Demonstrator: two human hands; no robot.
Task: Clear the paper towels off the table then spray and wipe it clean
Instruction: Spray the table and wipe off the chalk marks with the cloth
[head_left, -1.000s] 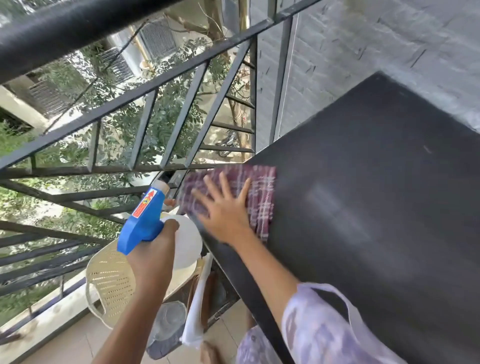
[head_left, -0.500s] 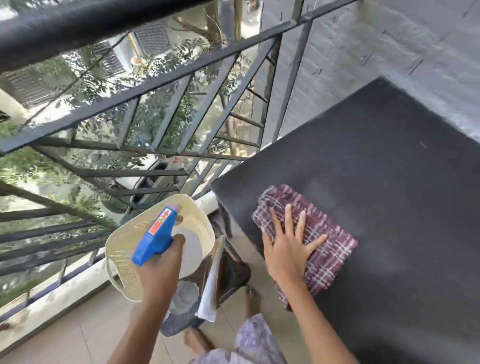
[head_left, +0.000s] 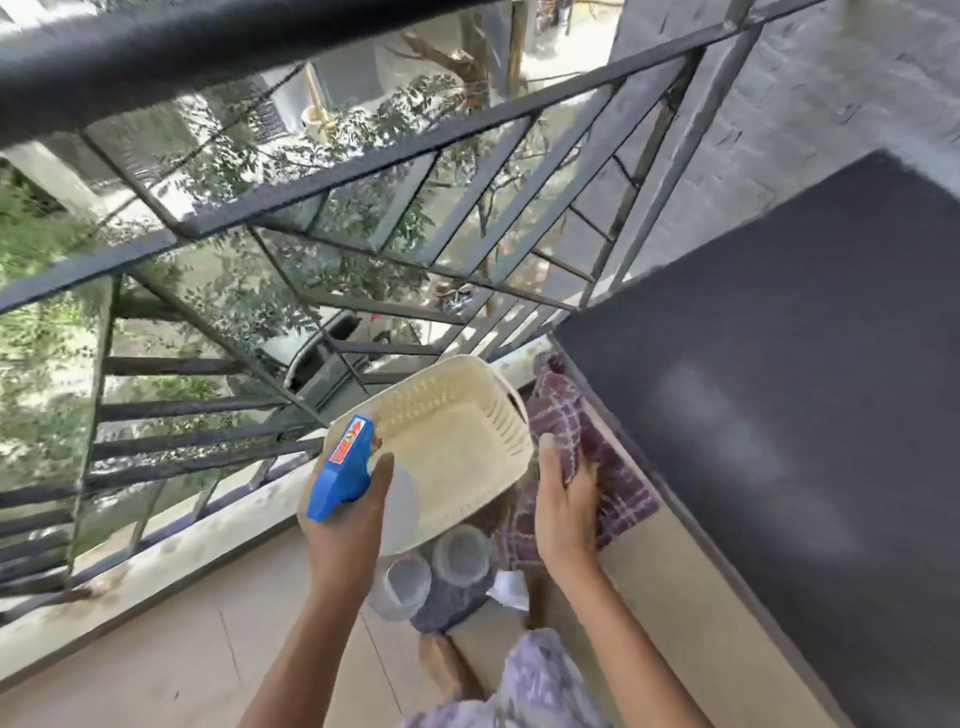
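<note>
From the head camera, one maroon plaid cloth (head_left: 618, 483) hangs bunched against the left edge of the black table (head_left: 805, 374), off the tabletop, with the right hand (head_left: 563, 514) gripping it, fingers curled into the fabric. The tabletop shows faint pale streaks. The left hand (head_left: 345, 540) is wrapped round one spray bottle (head_left: 343, 467), blue trigger head above a white body, held out left of the table. Under both hands sits one cream perforated basket (head_left: 457, 441); below it are two clear jars (head_left: 462, 553) and a white paper scrap (head_left: 511, 587). A dark metal railing (head_left: 363, 156) runs behind.
</note>
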